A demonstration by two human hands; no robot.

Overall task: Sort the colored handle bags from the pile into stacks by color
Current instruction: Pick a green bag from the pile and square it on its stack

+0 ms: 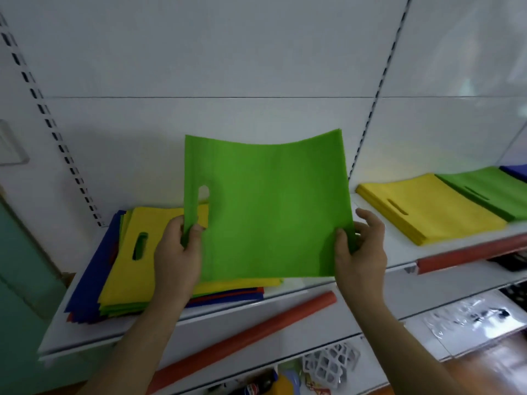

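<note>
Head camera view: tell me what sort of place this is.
Probably a shop aisle: white shelves on slotted wall uprights, red price-strip edging, and packaged goods on the lower shelf.

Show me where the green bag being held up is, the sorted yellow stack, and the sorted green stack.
held green bag (268, 212): head view, middle of its flat face.
yellow stack (433, 212): head view, top bag, right of the handle slot.
green stack (490, 192): head view, top bag's surface.

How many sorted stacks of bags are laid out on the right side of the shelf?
3: a yellow stack nearest the held green bag, a green stack beside it, and a blue stack at the frame's edge. More may lie out of view.
</note>
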